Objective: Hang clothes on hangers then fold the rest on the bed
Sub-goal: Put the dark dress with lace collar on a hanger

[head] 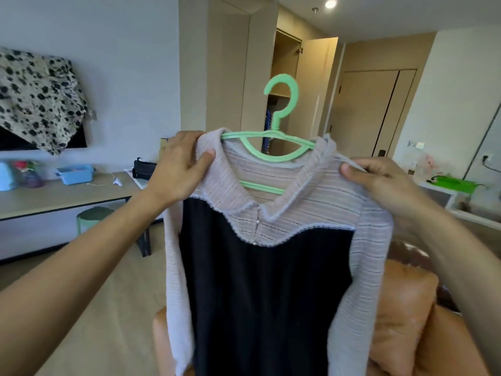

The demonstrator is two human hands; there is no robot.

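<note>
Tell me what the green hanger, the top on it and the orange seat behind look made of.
Hanger: probably moulded plastic, smooth, evenly mint green. Top: soft knit fabric, judging by fine ribbed stripes and limp drape; the dark front panel looks matte, weave unclear. Seat: leather or imitation, orange-brown with sheen and soft creases.

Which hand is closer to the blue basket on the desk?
Left. The left hand grips the top's shoulder, right of the blue basket; the right hand pinches the other shoulder, farther right.
</note>
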